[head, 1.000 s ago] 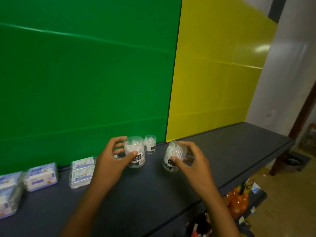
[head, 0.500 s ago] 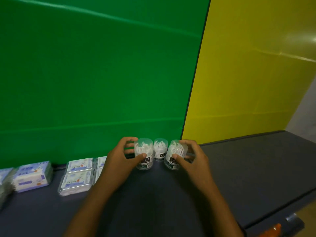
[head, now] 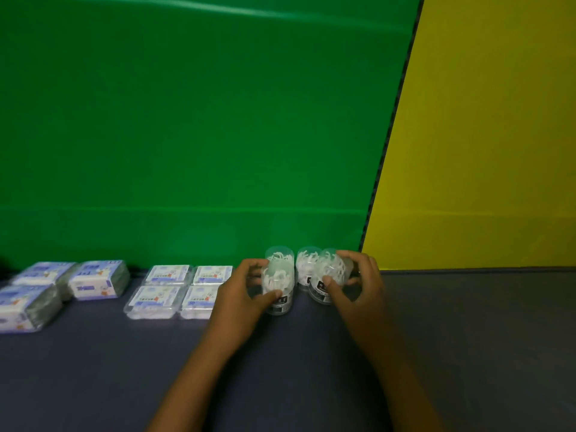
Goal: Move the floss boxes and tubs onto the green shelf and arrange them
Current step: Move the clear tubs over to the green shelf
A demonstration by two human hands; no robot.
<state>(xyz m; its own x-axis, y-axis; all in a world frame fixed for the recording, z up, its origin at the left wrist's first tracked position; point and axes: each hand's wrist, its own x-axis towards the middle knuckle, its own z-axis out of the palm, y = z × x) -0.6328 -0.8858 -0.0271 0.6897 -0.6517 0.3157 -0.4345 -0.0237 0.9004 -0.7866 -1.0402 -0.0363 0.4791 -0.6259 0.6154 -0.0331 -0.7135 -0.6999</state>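
On the dark shelf (head: 311, 369) in front of the green back panel (head: 187, 135), my left hand (head: 240, 294) grips a clear floss tub (head: 278, 288) standing upright. My right hand (head: 358, 285) grips a second clear tub (head: 330, 279), tilted toward me. Behind them two more tubs stand against the panel, one (head: 279, 254) at the left and one (head: 305, 263) between my hands. Flat clear floss boxes (head: 162, 291) lie in two rows left of my left hand.
Wrapped white and purple packs (head: 96, 279) lie at the far left of the shelf. A yellow back panel (head: 483, 135) begins right of the tubs, with bare dark shelf (head: 483, 338) below it.
The view has swung left. Both hands have carried their tubs back to the tubs at the green panel, and the left tub now stands in front of another tub.
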